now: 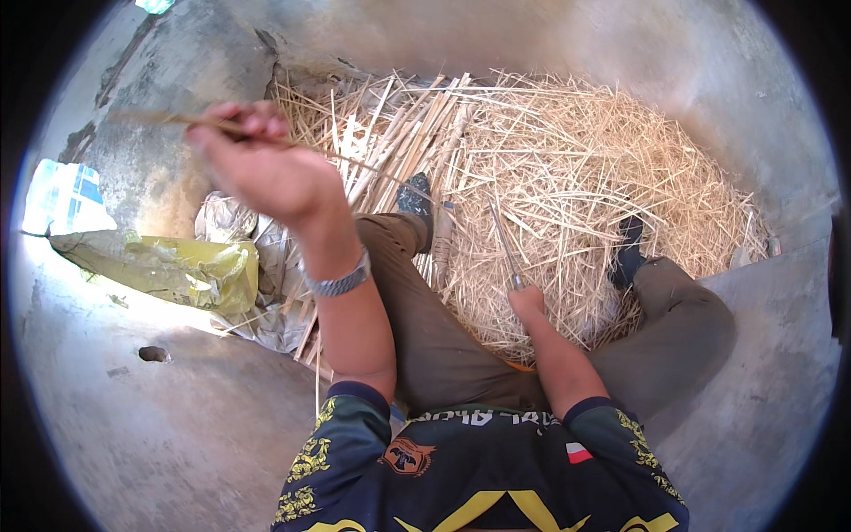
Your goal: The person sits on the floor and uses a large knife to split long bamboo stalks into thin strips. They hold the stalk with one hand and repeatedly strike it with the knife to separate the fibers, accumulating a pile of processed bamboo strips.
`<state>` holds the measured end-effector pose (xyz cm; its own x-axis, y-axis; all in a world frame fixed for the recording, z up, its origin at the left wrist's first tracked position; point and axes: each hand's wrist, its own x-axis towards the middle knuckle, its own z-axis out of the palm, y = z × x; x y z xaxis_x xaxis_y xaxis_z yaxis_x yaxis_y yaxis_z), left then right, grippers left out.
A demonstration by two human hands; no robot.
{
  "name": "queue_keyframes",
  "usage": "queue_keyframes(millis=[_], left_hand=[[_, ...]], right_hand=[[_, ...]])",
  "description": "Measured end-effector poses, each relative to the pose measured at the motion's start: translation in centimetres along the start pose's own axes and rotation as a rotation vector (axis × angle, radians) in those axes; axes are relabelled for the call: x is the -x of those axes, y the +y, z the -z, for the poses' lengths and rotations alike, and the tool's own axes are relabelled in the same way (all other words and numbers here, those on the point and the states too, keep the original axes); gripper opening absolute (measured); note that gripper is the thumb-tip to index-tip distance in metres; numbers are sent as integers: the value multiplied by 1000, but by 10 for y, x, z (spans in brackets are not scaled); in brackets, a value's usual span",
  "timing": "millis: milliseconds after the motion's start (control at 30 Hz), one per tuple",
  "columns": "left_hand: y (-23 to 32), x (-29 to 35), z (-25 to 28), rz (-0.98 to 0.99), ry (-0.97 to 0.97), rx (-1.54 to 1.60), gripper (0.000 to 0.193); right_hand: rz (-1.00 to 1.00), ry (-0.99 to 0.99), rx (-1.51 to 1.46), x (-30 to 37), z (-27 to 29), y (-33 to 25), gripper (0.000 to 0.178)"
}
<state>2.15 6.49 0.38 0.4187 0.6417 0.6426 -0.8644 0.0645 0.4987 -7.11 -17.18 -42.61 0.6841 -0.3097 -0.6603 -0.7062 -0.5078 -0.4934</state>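
My left hand (pixel 266 164), raised at the upper left and a little blurred, has its fingers closed round a long thin bamboo strip (pixel 359 162). One end of the strip reaches left past the fingers; the other runs down toward my left foot. Between my legs, my right hand (pixel 528 303) grips a knife (pixel 505 244) by its handle. Its narrow blade points away from me over the pile of pale shavings (pixel 567 168). Blade and strip look apart.
Several long split bamboo strips (pixel 417 133) lie beyond my left foot. A yellow translucent sack (pixel 195 270) and a crumpled whitish sack (pixel 226 217) sit at the left, with a blue-and-white bag (pixel 71 195) farther out. Concrete walls (pixel 567 40) enclose the pile.
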Motion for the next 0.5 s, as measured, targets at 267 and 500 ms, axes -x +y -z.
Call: queue_keyframes(millis=[267,500], left_hand=[[-40,19,-13,28,-255,-138,27],[-47,35,-22,31,-372,-243,42]], right_hand=[[68,29,-81,-18,-15,12,29],[-32,-50,-105,-20,-14,7,37]])
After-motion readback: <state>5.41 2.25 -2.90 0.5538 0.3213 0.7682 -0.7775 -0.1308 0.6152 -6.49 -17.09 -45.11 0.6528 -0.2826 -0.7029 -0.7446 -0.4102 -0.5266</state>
